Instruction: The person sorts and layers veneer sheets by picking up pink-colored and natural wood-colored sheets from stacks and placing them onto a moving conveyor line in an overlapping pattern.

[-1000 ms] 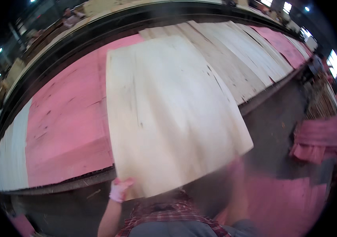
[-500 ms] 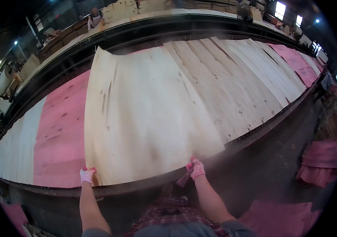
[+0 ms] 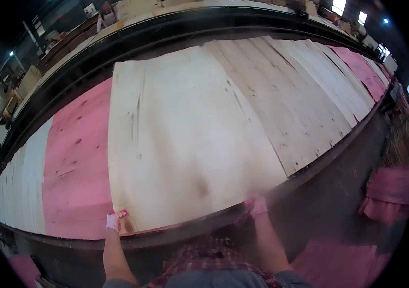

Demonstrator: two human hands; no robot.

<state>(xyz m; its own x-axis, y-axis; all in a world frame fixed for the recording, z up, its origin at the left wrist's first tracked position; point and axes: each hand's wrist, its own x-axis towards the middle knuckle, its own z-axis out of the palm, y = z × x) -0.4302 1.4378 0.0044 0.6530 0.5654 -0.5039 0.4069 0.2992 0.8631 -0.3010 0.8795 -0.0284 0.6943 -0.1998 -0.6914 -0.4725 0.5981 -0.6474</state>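
A large cream wood veneer sheet (image 3: 185,129) lies before me, with dark knots and streaks. At its near left corner my left hand (image 3: 115,220), in a white-and-pink glove, is closed on the edge. My right hand (image 3: 256,205), gloved alike and smeared by motion, grips the near edge toward the right. A dark reddish piece hangs below the right hand, too blurred to name. Left of the cream sheet lies a pink veneer sheet (image 3: 77,158); a tan veneer sheet (image 3: 281,96) borders it on the right.
More pale veneer (image 3: 322,72) and another pink sheet (image 3: 361,69) continue along the long table to the far right. A dark rail (image 3: 166,41) runs behind it. One person (image 3: 108,18) stands beyond, far left. Pink sheets (image 3: 389,197) are stacked at right, others (image 3: 336,264) lower right.
The cream sheet has shifted right and settled flatter, its raised far left corner now down. Both my hands have moved right with it. My view has shifted a little.
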